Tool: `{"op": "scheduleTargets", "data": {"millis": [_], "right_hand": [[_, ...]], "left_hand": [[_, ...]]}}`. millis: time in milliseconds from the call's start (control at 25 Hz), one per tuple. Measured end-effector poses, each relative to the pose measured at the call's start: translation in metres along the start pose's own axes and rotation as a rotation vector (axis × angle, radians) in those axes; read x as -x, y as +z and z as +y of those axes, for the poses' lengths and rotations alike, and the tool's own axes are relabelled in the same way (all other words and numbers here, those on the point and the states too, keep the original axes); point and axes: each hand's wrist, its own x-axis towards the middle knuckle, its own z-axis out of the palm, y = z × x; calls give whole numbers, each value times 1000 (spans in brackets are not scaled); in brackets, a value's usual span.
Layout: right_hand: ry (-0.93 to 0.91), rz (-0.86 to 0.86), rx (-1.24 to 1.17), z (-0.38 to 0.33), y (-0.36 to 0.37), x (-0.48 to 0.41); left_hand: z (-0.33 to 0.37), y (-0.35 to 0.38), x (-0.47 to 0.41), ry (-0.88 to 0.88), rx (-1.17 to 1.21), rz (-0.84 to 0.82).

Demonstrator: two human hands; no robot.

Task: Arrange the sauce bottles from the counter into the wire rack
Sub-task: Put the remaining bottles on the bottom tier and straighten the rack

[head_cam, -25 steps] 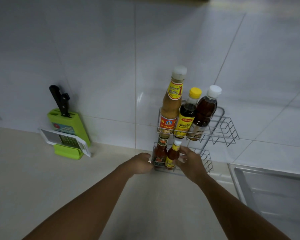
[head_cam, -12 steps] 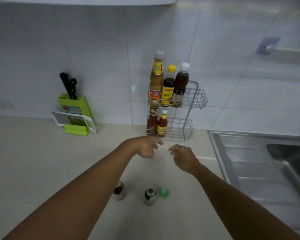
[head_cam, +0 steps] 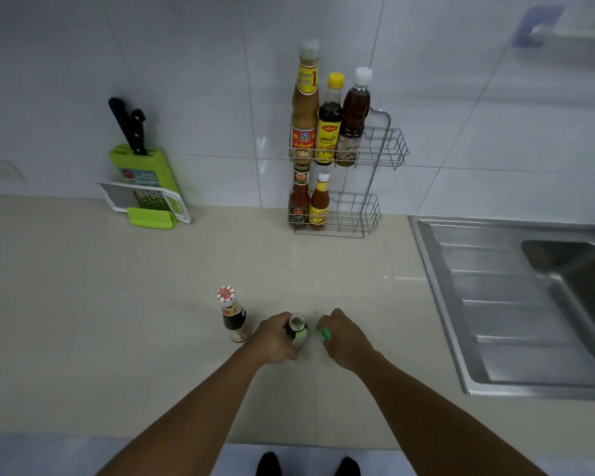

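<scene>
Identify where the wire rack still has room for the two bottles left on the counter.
Both tiers of the wire rack are free on their right halves: upper right of the white-capped bottle, lower right of the yellow-labelled chilli sauce. The left halves are crowded.

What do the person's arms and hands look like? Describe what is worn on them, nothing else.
Both forearms are bare up to the frame's edge: no sleeves show. The left hand and right hand wear no gloves, and no watch, bracelet or ring is visible. No markings show on either arm.
</scene>
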Motion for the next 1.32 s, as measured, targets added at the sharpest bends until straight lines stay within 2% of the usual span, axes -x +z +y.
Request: {"op": "scheduleTargets", "data": {"millis": [120, 280, 440, 560, 720, 840, 920, 960, 1120, 1160, 1240, 1320], "right_hand": [[-5, 62, -185, 3, -1, 5], [-26, 138, -490, -8, -44, 13], [-265, 201, -484, -20, -114, 24], [-391, 163, -447, -24, -164, 32], [-507, 81, -422, -36, -211, 39], [-642, 51, -297, -48, -238, 42], [-607, 17, -245, -54, -256, 44], [-549, 17, -213, -59, -261, 46], [-224, 165, 10, -67, -261, 44], [-154, 152, -21, -65, -262, 42], [-154, 123, -177, -56, -269, 38], [-338, 158, -274, -48, -275, 36]], "left_hand": [[-15, 25, 0, 35, 227, 117], [-7, 33, 6, 150, 226, 140], [18, 16, 7, 311, 211, 168], [43, -5, 11, 400, 232, 216], [84, -37, 23, 374, 355, 155], [102, -57, 33, 369, 521, -101], [110, -67, 37, 389, 598, -227], [115, -68, 39, 395, 590, -210], [135, -59, 36, 457, 163, 272], [138, -56, 35, 464, 115, 294], [144, -57, 35, 410, 285, 109], [149, -62, 37, 352, 536, -166]]}}
